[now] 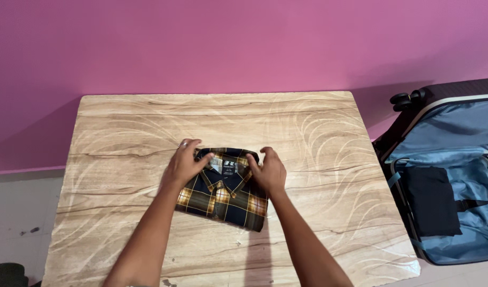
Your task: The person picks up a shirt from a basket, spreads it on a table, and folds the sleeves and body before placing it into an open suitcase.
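Observation:
A folded plaid shirt (pixel 222 197), dark navy with yellow and orange checks, lies collar-up in the middle of a wood-grain table (pixel 121 133). My left hand (pixel 183 163), with a ring on one finger, rests on the shirt's left shoulder by the collar. My right hand (pixel 267 171) presses flat on the right shoulder. Both hands have their fingers spread over the cloth and touch it from above. The shirt's lower half shows between my forearms.
An open suitcase (pixel 451 138) with blue lining stands on the floor to the right of the table, a folded black garment (pixel 431 201) inside it. A pink wall runs behind the table. Pale floor shows at the left.

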